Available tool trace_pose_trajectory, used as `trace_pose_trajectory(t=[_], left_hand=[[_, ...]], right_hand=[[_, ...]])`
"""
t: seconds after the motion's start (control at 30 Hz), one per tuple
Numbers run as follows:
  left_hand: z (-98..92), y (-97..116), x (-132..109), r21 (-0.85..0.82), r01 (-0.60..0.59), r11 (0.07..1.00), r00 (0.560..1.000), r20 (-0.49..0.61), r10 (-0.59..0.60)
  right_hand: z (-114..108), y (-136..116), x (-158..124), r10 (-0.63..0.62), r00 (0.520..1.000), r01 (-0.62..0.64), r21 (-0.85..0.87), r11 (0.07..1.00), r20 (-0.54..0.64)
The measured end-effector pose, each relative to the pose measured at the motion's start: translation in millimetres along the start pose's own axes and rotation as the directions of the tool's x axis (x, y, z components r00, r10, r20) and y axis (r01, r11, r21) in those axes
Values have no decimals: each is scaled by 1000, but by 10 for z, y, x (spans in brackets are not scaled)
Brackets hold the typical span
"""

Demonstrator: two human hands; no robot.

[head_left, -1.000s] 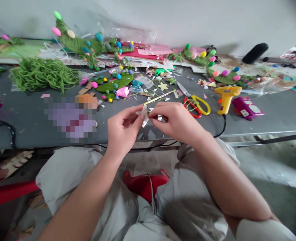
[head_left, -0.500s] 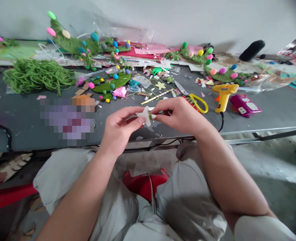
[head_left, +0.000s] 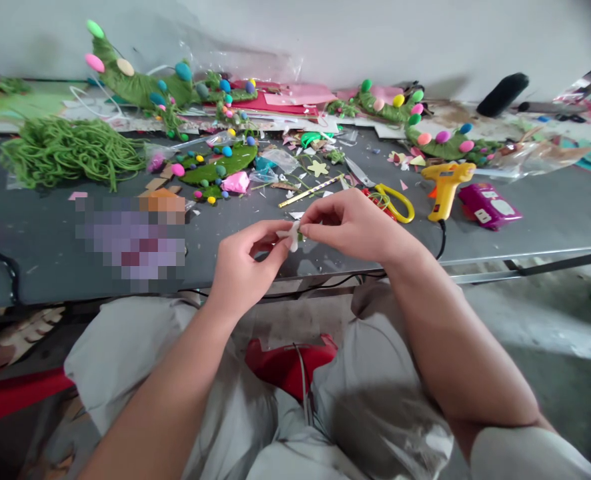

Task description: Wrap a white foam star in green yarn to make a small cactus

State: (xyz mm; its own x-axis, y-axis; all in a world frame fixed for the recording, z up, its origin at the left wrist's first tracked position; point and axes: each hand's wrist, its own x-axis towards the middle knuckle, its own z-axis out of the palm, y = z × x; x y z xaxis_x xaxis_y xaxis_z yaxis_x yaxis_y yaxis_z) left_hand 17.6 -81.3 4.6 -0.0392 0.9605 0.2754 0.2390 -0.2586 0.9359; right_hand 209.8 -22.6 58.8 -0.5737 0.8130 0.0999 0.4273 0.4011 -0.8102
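Between my two hands, over the table's front edge, is a small white star-shaped piece [head_left: 294, 239], perhaps felt. My left hand [head_left: 248, 260] pinches the star's left side between thumb and fingers. From the right, my right hand [head_left: 348, 223] has thumb and fingertips closed at the star, where a bit of green shows; my fingers partly cover it. Just beyond my hands lie a patterned paper strip [head_left: 310, 191] and a pale yellow star [head_left: 317, 168]. Yellow-handled scissors [head_left: 395, 203] rest behind my right hand.
A yellow glue gun [head_left: 446, 190] and a purple packet [head_left: 490, 205] lie on the right. Green yarn [head_left: 70, 152] is heaped at the left. Green crescents with coloured balls [head_left: 140, 83] line the back. Scraps cover the grey table [head_left: 225, 247] middle. A red stool [head_left: 288, 367] shows below.
My right fingers have moved in closer against the star, covering more of the green part. The star has turned slightly and looks narrower. The view has shifted a little.
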Motion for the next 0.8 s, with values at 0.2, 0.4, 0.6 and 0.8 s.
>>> trace_pose_trajectory(t=[0.2, 0.4, 0.6, 0.8], left_hand=[[33, 18, 41, -93, 72, 993, 995, -69, -78], [51, -29, 64, -303, 118, 945, 972, -158, -172], [54, -77, 86, -532, 116, 839, 965, -141, -222], [16, -37, 124, -633, 189, 751, 960, -42, -277]], right_hand=[[85, -9, -23, -122, 991, 120, -45, 992, -58], [127, -78, -65, -251, 967, 231, -296, 927, -33], [143, -114, -69, -205, 977, 172, -368, 914, -53], [91, -53, -33, -191, 980, 182, -140, 973, -55]])
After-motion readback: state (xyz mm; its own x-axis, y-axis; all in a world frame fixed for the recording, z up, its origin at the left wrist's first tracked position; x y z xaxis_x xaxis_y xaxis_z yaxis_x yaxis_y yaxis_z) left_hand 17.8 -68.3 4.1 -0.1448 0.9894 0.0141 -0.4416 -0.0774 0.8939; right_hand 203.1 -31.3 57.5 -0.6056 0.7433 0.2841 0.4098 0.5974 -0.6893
